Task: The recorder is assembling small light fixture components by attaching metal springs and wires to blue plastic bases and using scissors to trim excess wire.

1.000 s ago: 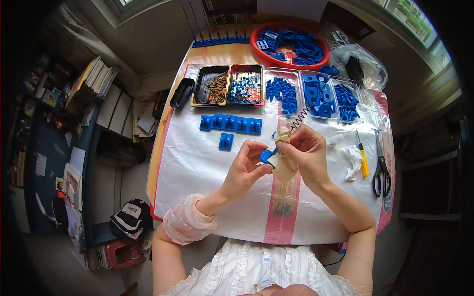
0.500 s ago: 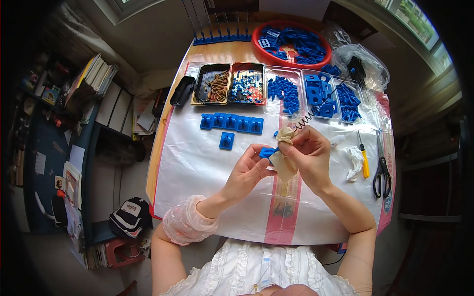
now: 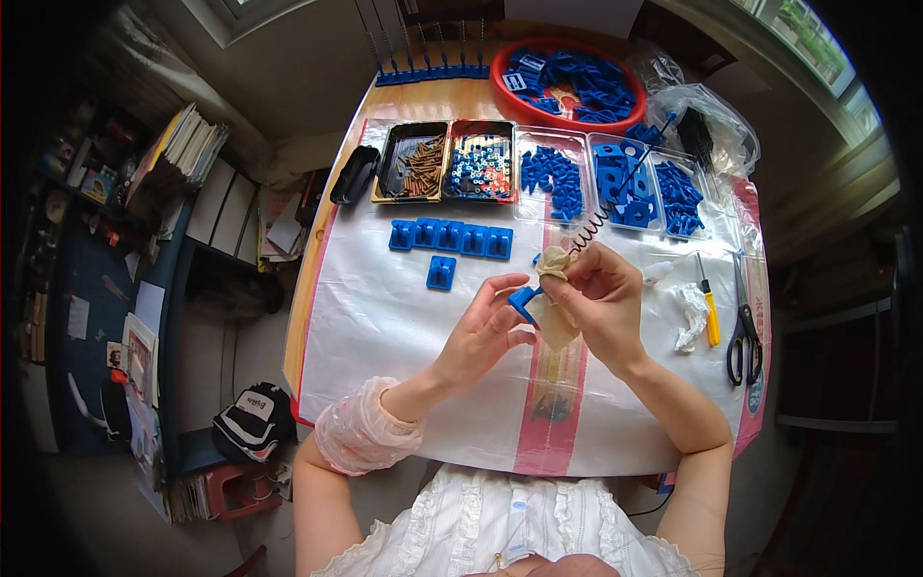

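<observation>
Above the table's middle, my right hand (image 3: 604,300) pinches a beige cloth (image 3: 556,322) wrapped round the lower end of a coiled black spring rod (image 3: 591,231). The rod slants up to the far right. At its near end, a blue plastic piece (image 3: 522,302) sticks out beside the cloth. My left hand (image 3: 478,335) is open next to this piece, with thumb and fingers spread on either side; whether a fingertip touches it I cannot tell. To the left of the hands stand a single blue base piece (image 3: 441,273) and a row of similar blue base pieces (image 3: 450,238).
Beyond lie a black tray of screws (image 3: 411,163), a tray of nuts (image 3: 483,163), and clear boxes of blue parts (image 3: 552,178). A red basin (image 3: 496,87) stands at the back. On the right are scissors (image 3: 742,346), a yellow-handled screwdriver (image 3: 711,317) and crumpled tissue (image 3: 690,317).
The blue piece has turned and now shows a different side. My left fingers have loosened and spread from it. My right hand stays in place on the cloth.
</observation>
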{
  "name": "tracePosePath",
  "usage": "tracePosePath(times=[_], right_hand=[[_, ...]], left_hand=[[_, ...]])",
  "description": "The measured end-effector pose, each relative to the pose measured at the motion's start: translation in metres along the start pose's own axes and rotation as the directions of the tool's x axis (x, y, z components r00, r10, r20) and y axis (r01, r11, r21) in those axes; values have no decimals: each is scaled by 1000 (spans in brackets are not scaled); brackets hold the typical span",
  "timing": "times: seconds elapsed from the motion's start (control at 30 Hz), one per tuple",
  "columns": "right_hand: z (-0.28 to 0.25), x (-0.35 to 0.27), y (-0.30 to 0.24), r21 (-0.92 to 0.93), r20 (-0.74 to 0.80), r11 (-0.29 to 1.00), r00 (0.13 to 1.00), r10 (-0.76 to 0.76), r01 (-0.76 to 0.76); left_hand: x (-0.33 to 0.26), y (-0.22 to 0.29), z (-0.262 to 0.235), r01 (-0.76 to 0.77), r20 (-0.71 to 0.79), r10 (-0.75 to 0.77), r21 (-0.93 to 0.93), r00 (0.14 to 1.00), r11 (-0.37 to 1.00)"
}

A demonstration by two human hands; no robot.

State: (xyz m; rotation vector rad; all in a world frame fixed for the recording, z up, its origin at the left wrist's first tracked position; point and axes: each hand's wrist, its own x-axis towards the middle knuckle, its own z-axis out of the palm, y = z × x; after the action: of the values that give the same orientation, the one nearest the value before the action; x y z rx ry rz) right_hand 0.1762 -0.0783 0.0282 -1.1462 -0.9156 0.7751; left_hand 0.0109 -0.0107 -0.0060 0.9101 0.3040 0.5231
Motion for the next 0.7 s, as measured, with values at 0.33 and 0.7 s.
tracePosePath(times=[0.33, 0.7], right_hand=[[7, -1, -6, 84, 33, 996, 999, -30, 27], [4, 0, -5, 76, 9, 997, 1000, 8, -9]], left_hand=[[11, -12, -47, 548, 566, -208, -534, 797, 644], [2, 4, -25, 331, 216, -261, -429, 941, 840]])
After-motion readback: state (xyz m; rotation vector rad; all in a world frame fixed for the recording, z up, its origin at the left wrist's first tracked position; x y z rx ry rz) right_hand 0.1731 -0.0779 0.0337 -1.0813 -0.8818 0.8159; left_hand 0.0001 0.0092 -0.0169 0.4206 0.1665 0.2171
